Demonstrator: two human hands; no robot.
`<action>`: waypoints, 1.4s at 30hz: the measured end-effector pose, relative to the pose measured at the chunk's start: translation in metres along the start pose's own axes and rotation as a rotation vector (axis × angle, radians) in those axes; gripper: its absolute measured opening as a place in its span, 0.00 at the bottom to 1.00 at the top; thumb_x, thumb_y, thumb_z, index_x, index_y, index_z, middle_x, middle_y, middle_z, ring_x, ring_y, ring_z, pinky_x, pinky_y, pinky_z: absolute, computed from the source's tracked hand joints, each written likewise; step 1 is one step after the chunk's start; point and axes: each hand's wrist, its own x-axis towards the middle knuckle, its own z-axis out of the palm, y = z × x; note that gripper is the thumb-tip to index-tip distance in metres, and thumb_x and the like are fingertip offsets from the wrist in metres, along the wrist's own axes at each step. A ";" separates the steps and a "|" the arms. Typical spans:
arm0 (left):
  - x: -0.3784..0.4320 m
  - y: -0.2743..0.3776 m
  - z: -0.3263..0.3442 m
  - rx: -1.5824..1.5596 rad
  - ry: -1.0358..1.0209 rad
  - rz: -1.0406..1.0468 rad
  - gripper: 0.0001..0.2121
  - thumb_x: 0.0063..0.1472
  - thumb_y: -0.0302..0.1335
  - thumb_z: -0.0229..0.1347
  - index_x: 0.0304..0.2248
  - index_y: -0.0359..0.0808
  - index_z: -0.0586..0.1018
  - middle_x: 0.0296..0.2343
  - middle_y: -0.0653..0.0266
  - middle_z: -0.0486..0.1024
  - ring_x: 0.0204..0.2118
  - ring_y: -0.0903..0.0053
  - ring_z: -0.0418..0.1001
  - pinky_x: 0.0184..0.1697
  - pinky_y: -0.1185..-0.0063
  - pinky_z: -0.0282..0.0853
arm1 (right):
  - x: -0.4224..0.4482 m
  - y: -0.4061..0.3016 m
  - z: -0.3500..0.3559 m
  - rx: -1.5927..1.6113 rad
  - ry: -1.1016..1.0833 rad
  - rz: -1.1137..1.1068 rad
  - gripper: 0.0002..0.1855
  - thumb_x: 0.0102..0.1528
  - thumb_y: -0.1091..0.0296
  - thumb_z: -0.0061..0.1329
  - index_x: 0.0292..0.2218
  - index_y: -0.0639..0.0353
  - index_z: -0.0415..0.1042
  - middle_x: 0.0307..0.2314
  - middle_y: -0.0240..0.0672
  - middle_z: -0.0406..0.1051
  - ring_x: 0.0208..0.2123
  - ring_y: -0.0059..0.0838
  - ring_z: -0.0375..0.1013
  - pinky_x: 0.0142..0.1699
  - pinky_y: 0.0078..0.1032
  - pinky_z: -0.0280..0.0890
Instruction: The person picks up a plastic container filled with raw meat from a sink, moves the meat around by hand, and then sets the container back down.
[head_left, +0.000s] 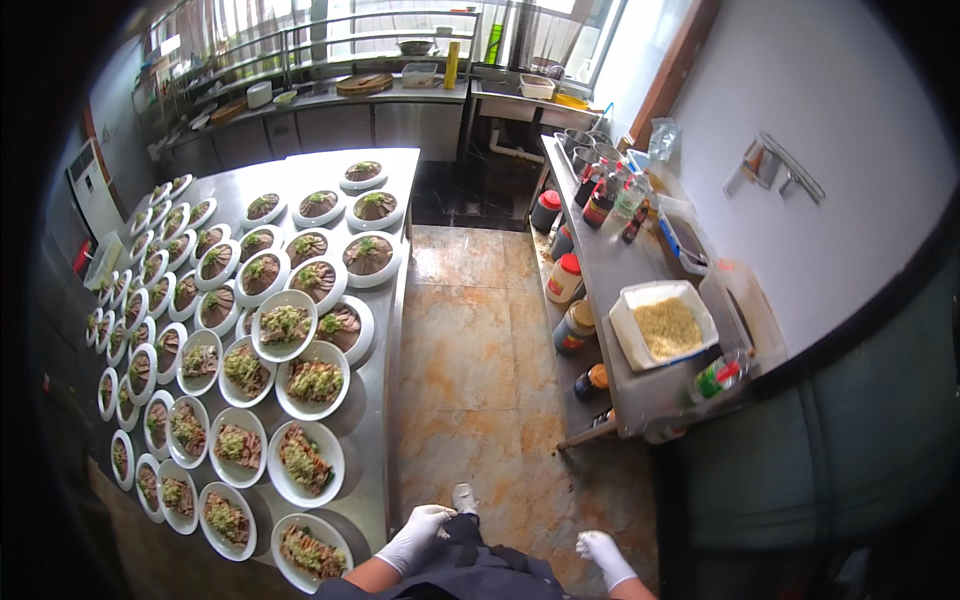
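My left hand (418, 534), in a white glove, hangs beside the right edge of a steel table (367, 469), its fingers curled together with nothing visible in them. My right hand (602, 556), also gloved, is held low on the other side of my body, apart from everything, fingers bent inward. The nearest dish to my left hand is a white bowl of sliced meat with chopped green topping (311, 553). Many similar bowls stand behind it, one bowl (285, 324) overlapping its neighbours. Farther back are white plates of fanned meat slices with green garnish (373, 255).
A steel side table (600, 255) along the right wall bears a white tub of pale crumbly food (667, 319) and several bottles (598, 206). Red-lidded jars (564, 277) fill its lower shelf. A tiled aisle (465, 337) runs towards a steel counter (416, 120) and a sink (510, 97).
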 end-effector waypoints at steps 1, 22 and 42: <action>0.014 0.006 -0.002 0.354 -0.099 0.471 0.09 0.56 0.25 0.50 0.32 0.28 0.78 0.19 0.61 0.74 0.14 0.79 0.68 0.19 0.83 0.65 | -0.003 0.000 -0.011 -0.009 -0.001 0.091 0.09 0.54 0.64 0.46 0.33 0.59 0.71 0.23 0.31 0.71 0.23 0.23 0.70 0.30 0.21 0.66; 0.325 0.162 -0.144 1.599 -0.065 0.466 0.10 0.48 0.32 0.49 0.22 0.34 0.77 0.21 0.50 0.73 0.28 0.55 0.73 0.35 0.66 0.69 | 0.313 -0.526 0.106 -0.051 -0.249 -0.358 0.16 0.57 0.58 0.41 0.23 0.57 0.67 0.16 0.29 0.65 0.16 0.18 0.62 0.23 0.17 0.58; 0.757 0.795 -0.092 0.727 0.346 0.325 0.16 0.54 0.37 0.47 0.24 0.31 0.77 0.20 0.54 0.74 0.24 0.66 0.73 0.29 0.72 0.66 | 0.555 -0.948 0.183 0.303 -0.138 -0.196 0.14 0.54 0.60 0.41 0.19 0.52 0.63 0.11 0.25 0.59 0.11 0.18 0.55 0.17 0.18 0.50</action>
